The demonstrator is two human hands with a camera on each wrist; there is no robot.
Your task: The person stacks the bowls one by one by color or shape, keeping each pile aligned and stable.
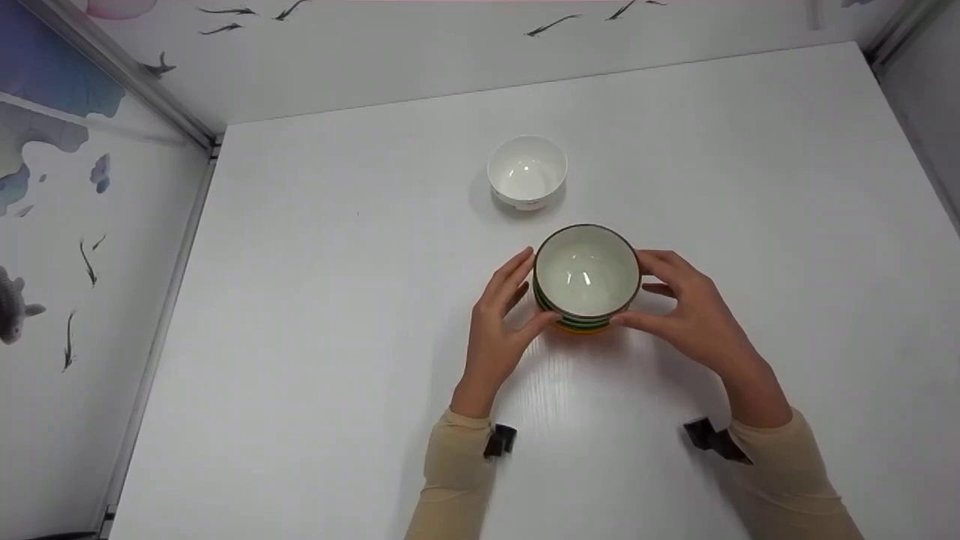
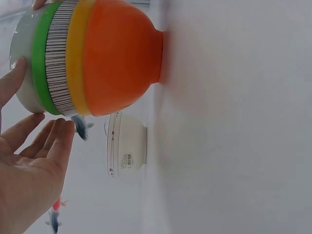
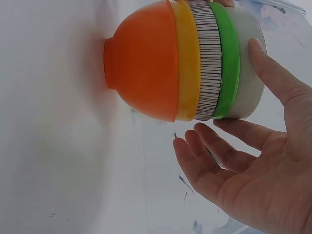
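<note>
A stack of nested bowls stands on the table, seen side-on in both wrist views. Orange is the lowest bowl (image 2: 119, 58), with bands of yellow, black-and-white stripes and green above it. On top sits a pale grey-white bowl (image 1: 587, 270) with a dark rim. My left hand (image 1: 496, 322) grips its left side between thumb and index finger. From the opposite side my right hand (image 1: 694, 311) holds the same bowl, thumb in front and index finger behind. The remaining fingers of both hands spread beside the stack. Behind it stands a separate white bowl (image 1: 527, 171), upright.
The white tabletop (image 1: 322, 315) extends around the bowls. A panel with painted fish (image 1: 97, 247) borders the table on the left, and another wall (image 1: 420, 45) rises along the back edge.
</note>
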